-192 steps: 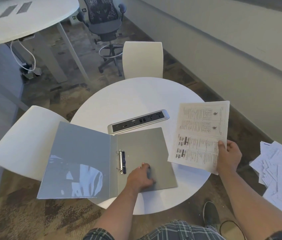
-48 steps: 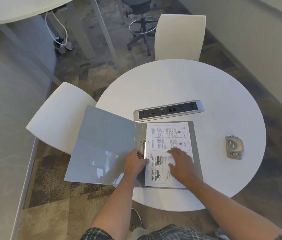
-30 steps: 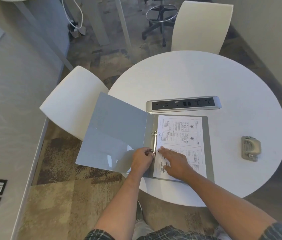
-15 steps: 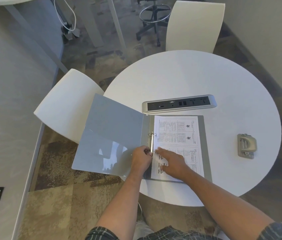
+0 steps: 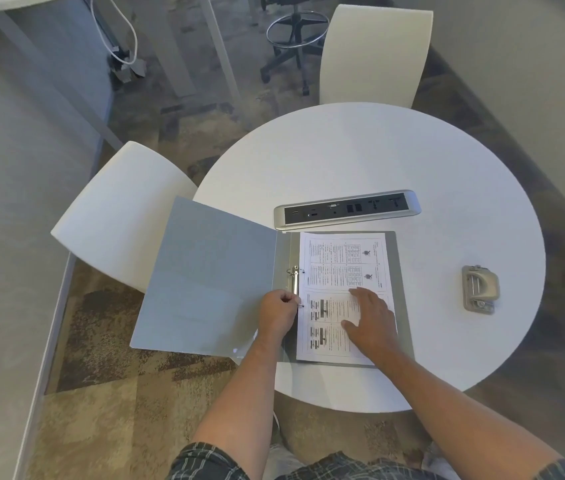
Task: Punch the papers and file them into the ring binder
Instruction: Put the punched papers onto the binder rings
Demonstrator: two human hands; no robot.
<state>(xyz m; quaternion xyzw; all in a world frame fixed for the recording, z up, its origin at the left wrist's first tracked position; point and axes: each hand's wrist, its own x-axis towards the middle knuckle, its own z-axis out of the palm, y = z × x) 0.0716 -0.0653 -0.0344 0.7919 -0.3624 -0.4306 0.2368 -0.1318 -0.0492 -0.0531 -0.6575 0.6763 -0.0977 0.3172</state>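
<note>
resting flat on the printed papers (image 5: 345, 296), the right hand (image 5: 371, 318) has its fingers straight and spread, pressing the sheets onto the right-hand half of the open ring binder (image 5: 274, 289). half a second ago that hand's fingertips sat close to the rings; now they lie further out, toward 3 o'clock on the page. the left hand (image 5: 279, 313) stays curled at the ring mechanism (image 5: 294, 284), seemingly pinching the nearer ring, though the grip is too small to read for certain. the binder lies at the 7 o'clock part of the round white table (image 5: 360, 161), its front cover hanging past the rim. the hole punch (image 5: 479, 289) sits untouched at 3 o'clock, well apart from the binder, and the power strip (image 5: 346, 210) lies just beyond the binder's top edge.
</note>
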